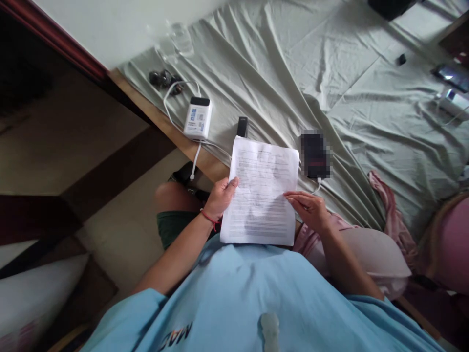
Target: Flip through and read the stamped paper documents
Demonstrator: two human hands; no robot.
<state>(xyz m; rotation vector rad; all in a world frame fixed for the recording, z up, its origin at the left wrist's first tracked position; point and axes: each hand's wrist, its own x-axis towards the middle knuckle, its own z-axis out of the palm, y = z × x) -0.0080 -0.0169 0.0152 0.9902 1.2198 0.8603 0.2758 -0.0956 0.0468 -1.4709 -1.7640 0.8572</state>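
So the sheet of paper (pixel 261 193) is held up over the lap, right at the near edge of the bed (pixel 359 98), with its long axis running away from the person toward the wall. Left hand (pixel 221 198) has it pinched on the left edge, thumb on top of the page, fingers curled under, so that hand is closed on the paper. Right hand (pixel 309 209) sits at the right edge, fingers fairly flat and loose, fingertips touching the page; I can't tell if it's really gripping or just steadying. Both hands are equally close, one per long side, paper between them.

On the bed just past the top edge of the paper: a white power bank (pixel 198 117) with its cable (pixel 172 95) to the left, a small black stick-like gadget (pixel 242 127) nearly touching the paper's top edge, and a dark phone (pixel 315 154) off the top right corner.
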